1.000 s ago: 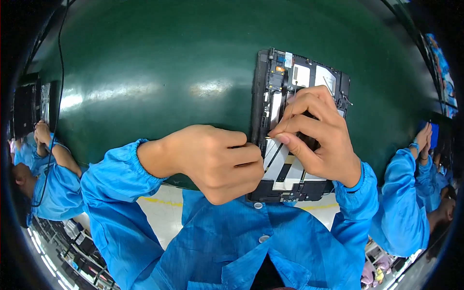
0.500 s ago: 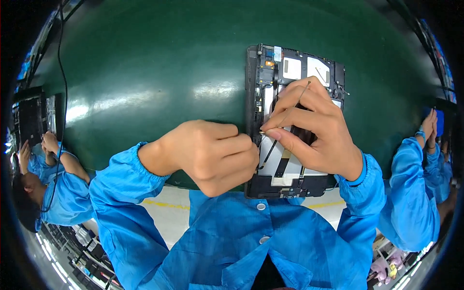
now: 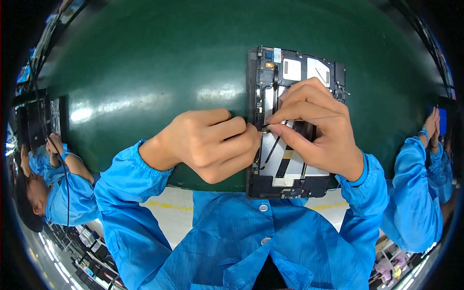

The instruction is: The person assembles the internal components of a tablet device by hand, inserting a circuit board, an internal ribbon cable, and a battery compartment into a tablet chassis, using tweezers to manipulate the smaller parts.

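Observation:
An opened tablet-like device lies on the green table right of the middle, its black frame, white plates and flex strips exposed. Over it, my right hand pinches a thin cable between thumb and forefinger near the device's left side. The cable's free length runs rightward across that hand's fingers. My left hand is closed, its fingertips meeting at the device's left edge, close to the right thumb. Whatever the left fingers may hold is hidden behind them.
The green table stretches left and beyond the device. At far left a co-worker in blue handles a dark device. On the far right, another person's hands are beside a blue object.
The cable's free end has swung from pointing up and away to lying rightward across my right hand. My left hand has shifted slightly upward; the device stays in about the same place.

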{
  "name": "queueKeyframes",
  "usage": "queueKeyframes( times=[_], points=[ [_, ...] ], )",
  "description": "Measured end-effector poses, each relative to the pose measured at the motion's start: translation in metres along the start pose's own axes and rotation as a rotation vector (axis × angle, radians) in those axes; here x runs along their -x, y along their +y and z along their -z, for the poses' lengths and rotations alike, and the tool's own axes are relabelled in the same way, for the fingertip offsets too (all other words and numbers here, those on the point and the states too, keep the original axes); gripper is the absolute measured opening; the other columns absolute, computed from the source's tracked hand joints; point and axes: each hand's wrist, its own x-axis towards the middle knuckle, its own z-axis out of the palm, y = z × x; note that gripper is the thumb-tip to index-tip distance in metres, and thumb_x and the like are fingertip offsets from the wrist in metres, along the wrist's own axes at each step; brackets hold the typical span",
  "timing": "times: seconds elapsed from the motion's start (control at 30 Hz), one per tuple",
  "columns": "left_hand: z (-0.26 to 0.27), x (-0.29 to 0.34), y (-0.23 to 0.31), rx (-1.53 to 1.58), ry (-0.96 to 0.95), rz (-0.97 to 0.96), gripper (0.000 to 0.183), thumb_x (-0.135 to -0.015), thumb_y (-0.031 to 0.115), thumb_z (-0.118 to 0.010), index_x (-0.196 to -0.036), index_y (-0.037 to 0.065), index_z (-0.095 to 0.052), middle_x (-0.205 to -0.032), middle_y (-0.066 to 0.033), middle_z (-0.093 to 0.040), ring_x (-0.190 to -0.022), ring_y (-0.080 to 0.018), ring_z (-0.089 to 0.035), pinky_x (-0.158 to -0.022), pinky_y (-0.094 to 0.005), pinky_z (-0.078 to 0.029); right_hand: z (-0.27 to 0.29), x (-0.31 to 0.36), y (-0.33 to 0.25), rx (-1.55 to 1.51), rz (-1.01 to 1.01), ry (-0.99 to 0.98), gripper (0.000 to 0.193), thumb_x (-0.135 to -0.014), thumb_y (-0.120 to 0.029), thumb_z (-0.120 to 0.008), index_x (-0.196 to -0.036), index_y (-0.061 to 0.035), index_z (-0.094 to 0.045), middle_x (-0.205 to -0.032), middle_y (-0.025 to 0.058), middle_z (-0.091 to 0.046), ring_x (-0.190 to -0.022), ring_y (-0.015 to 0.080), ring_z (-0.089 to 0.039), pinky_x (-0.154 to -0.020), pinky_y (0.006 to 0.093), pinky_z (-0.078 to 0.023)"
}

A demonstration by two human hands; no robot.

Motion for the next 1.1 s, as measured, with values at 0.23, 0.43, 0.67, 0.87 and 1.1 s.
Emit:
queueKeyframes(
  times=[0.23,0.43,0.67,0.87,1.1],
  points=[
    [-0.001,0.002,-0.001,0.033,-0.01,0.03,0.047,-0.058,0.017,-0.07,-0.099,-0.005,-0.079,-0.095,-0.0126,-0.074,-0.074,-0.0203,-0.068,-0.058,-0.0288,-0.053,-0.002,0.001,0.001,0.007,-0.002,0.015,0.02,-0.078,0.0,-0.089,-0.097,-0.0023,-0.084,-0.092,0.0092,-0.072,-0.096,0.0278,-0.068,-0.084,0.0384,-0.055],
    [-0.004,-0.002,-0.002,0.043,0.011,0.06,0.024,-0.063,0.015,-0.075,-0.083,0.002,-0.073,-0.092,-0.0072,-0.072,-0.073,-0.0152,-0.065,-0.053,-0.0257,-0.048,-0.001,0.0,0.002,0.008,0.008,0.012,0.019,-0.08,0.0,-0.089,-0.098,-0.002,-0.085,-0.091,0.0092,-0.072,-0.095,0.0275,-0.068,-0.083,0.0379,-0.055],
    [-0.009,0.0,-0.009,0.069,0.036,0.038,0.025,-0.064,0.015,-0.074,-0.086,0.003,-0.073,-0.092,-0.0069,-0.072,-0.071,-0.015,-0.064,-0.052,-0.026,-0.047,0.001,-0.001,0.001,-0.024,0.009,0.032,0.019,-0.081,0.0,-0.088,-0.099,-0.0016,-0.085,-0.093,0.0104,-0.074,-0.094,0.0283,-0.069,-0.084,0.0382,-0.055],
    [-0.002,0.002,-0.013,0.081,-0.056,-0.01,0.036,-0.068,0.016,-0.075,-0.098,-0.002,-0.079,-0.095,-0.0104,-0.072,-0.074,-0.0201,-0.069,-0.056,-0.0302,-0.053,0.0,-0.007,0.006,-0.06,0.0,0.063,0.017,-0.087,-0.001,-0.084,-0.104,-0.0029,-0.085,-0.091,0.0099,-0.074,-0.087,0.0284,-0.068,-0.072,0.0386,-0.055],
    [-0.004,-0.003,-0.01,-0.05,0.022,-0.054,0.027,-0.065,0.012,-0.076,-0.089,-0.001,-0.076,-0.089,-0.008,-0.073,-0.072,-0.0159,-0.066,-0.054,-0.0269,-0.048,-0.004,-0.011,0.013,0.004,0.069,0.105,0.019,-0.089,-0.001,-0.085,-0.107,-0.0056,-0.087,-0.093,0.008,-0.074,-0.086,0.0241,-0.068,-0.071,0.0351,-0.054]
  ],
)
